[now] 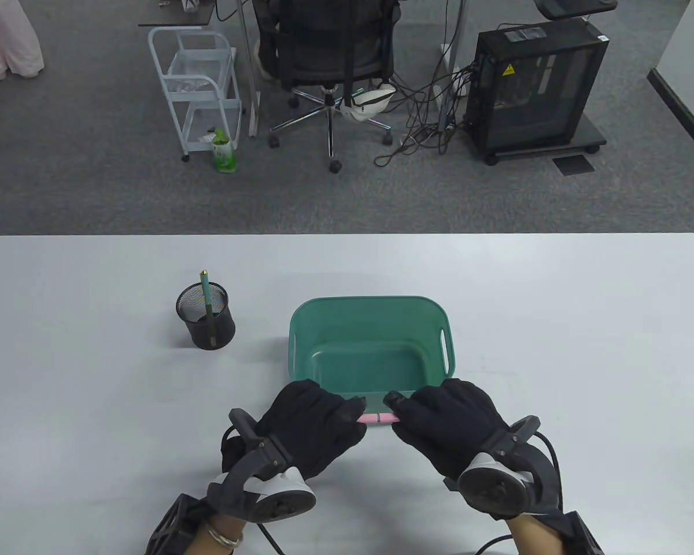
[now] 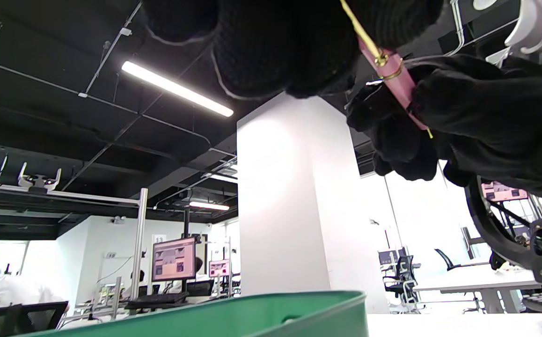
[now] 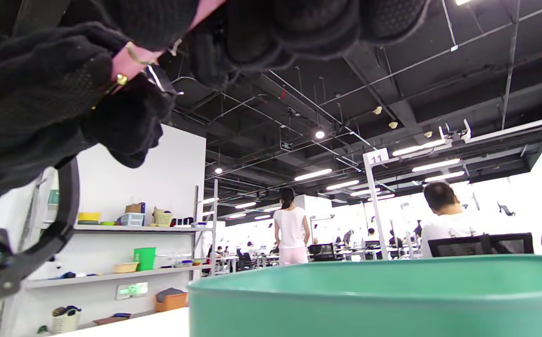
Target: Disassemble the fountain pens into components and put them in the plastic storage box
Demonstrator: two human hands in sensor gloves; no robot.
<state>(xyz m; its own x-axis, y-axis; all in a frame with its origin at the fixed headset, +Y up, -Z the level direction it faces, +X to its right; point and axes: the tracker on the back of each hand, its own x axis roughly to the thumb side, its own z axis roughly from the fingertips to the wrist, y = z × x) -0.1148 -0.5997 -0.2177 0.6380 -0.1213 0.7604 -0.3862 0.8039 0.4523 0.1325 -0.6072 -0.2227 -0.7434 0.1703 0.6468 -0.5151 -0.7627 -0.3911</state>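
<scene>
A pink fountain pen with gold rings lies level between both hands, just in front of the near rim of the green plastic box. My left hand grips its left end and my right hand grips its right end, fingers curled round it. In the left wrist view the pink pen shows a gold clip and band between the black gloves. The right wrist view shows the pen pinched at the top left. Nothing shows inside the box. A green pen stands in the black mesh cup.
The mesh cup stands left of the box on the white table. Beyond the table's far edge are an office chair, a white trolley and a black computer case on grey carpet.
</scene>
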